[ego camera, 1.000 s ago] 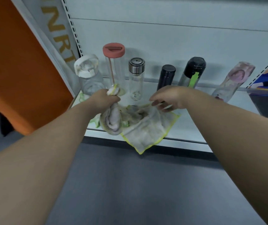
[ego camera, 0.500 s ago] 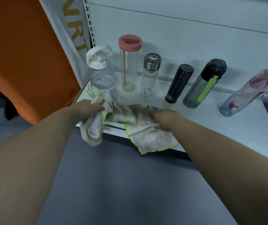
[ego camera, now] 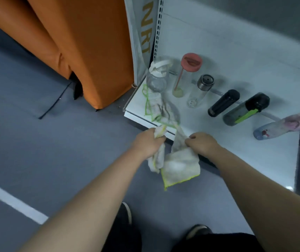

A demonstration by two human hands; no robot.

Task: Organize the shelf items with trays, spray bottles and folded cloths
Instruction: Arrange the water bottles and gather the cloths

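Fingers [ego camera: 158, 138] tight around white cloths [ego camera: 180, 166]

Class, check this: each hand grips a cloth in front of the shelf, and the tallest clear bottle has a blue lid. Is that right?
No: the tallest clear bottle has a pink lid, not blue, as the head view shows. The left hand and right hand do each grip a cloth in front of the shelf.

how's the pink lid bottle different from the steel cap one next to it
The pink-lid bottle is taller and wider than the steel-cap bottle. The pink-lid bottle has a flat pink lid, a pink rod inside and a greenish base; the steel-cap bottle has a silver metal cap and no rod. Both are clear and stand upright on the white shelf.
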